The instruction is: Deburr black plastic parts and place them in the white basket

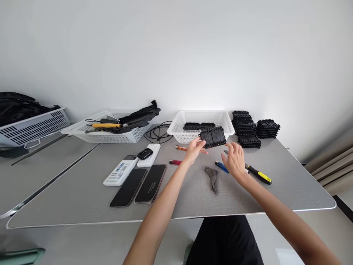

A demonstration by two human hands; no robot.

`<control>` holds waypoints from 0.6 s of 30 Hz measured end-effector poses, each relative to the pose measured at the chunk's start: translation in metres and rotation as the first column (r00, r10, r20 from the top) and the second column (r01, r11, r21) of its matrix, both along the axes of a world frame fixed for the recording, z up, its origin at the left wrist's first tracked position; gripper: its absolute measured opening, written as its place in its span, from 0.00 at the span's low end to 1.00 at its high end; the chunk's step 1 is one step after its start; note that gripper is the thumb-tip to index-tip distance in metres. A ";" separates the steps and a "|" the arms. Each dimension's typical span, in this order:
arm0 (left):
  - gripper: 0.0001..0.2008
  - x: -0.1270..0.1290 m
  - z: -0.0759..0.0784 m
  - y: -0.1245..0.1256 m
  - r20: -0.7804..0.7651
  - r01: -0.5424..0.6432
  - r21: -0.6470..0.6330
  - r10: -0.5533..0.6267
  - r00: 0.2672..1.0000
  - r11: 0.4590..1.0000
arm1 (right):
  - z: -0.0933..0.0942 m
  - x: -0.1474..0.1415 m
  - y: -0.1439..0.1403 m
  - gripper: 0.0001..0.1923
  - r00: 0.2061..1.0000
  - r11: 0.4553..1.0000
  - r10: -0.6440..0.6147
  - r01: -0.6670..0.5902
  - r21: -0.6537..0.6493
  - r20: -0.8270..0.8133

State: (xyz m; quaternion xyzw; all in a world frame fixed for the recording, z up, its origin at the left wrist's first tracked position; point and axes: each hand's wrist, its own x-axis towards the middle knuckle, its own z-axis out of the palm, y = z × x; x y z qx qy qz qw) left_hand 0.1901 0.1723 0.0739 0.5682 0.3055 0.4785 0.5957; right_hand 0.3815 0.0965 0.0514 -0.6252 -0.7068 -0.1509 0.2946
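My left hand (194,150) holds a black ribbed plastic panel (213,137) by its left lower edge, lifted just in front of a white basket (179,129). Inside that basket lie more black panels (199,126). My right hand (234,159) hovers open over the table, a little below and right of the held panel, touching nothing. Under it lie a blue pen (221,166) and a yellow-and-black handled tool (259,175). A grey cloth (212,178) lies between my forearms.
Stacks of black panels (249,127) stand at the back right. Left of my hands are two dark phones (139,186), white power banks (121,170), a black mouse (145,153), a red lighter (175,162), an orange lighter (181,148), cables (158,133) and two more baskets (110,136).
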 end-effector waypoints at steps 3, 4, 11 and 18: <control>0.31 -0.005 0.000 0.007 0.026 -0.022 0.032 0.021 0.999 0.999 | -0.009 -0.003 -0.004 0.12 0.999 0.959 0.031 -0.027 -0.282 0.009; 0.32 -0.005 -0.002 0.008 0.039 -0.032 0.041 0.031 0.999 0.999 | -0.012 -0.003 -0.004 0.10 0.999 0.938 0.050 -0.040 -0.345 0.018; 0.32 -0.006 -0.014 0.002 0.064 -0.048 -0.002 0.048 0.997 0.999 | -0.021 -0.003 0.003 0.06 0.997 0.832 0.082 -0.060 -0.552 0.015; 0.33 -0.012 -0.014 -0.003 0.083 0.042 0.005 -0.043 0.996 0.999 | -0.018 -0.004 0.006 0.05 0.992 0.818 0.109 -0.122 -0.561 -0.057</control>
